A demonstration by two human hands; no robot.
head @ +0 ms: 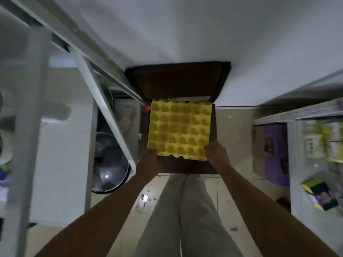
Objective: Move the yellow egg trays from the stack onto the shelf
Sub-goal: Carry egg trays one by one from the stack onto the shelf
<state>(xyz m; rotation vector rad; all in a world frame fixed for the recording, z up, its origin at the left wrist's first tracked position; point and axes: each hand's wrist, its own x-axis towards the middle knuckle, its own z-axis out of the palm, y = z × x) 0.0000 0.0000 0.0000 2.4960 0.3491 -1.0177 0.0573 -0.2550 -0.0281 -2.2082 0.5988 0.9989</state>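
Yellow egg tray (179, 129) pinched at both near corners: left hand (151, 160) fingers closed on near-left corner, right hand (216, 152) fingers closed on near-right. Lying over dark chair seat (185, 166), far edge near chair back (178, 80).

A dark wooden chair (182, 84) stands at center against a white wall (185, 28) — glass pot lids (109, 162) lie lower left of it, a purple box (274, 153) sits right, with small packets (320, 196) at the right edge.

Left hand (151, 157), right hand (216, 152): outstretched, fingers clamped.
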